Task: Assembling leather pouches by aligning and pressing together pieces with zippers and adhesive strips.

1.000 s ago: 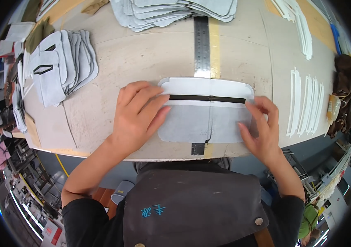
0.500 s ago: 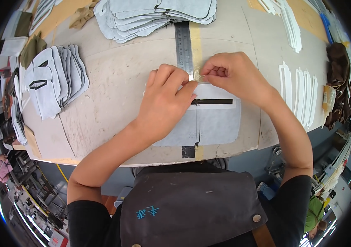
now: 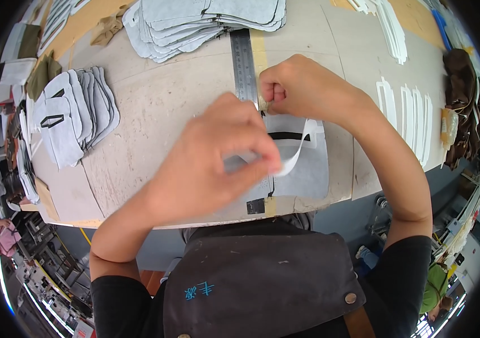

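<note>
Worktable (image 3: 149,118) under your hands: beige board, scuffed, with seams, front edge just nearer you than the grip. Steel ruler (image 3: 244,65) runs away from you beyond the pinch, yellow tape (image 3: 258,59) alongside. Stack of grey panels (image 3: 206,28) farther out past the ruler; smaller panel stack (image 3: 79,112) well left of your left hand. White frames (image 3: 417,127) well right of the grip, brown material (image 3: 458,110) past those. Blue-grey floor (image 3: 338,219) below the edge; person in green (image 3: 434,284) far out to the right.

Left hand (image 3: 200,158): motion-blurred, thumb and forefinger closed on the end of a white strip (image 3: 293,163). Strip is thin, curls up and right from the pinch; can't tell if the upper end is attached. Grey panel (image 3: 307,169) lies flat under and right of the pinch: rounded, white band, black slot (image 3: 290,136). Right hand (image 3: 304,84): fingers curled at the panel's far edge; can't tell what they grip.
</note>
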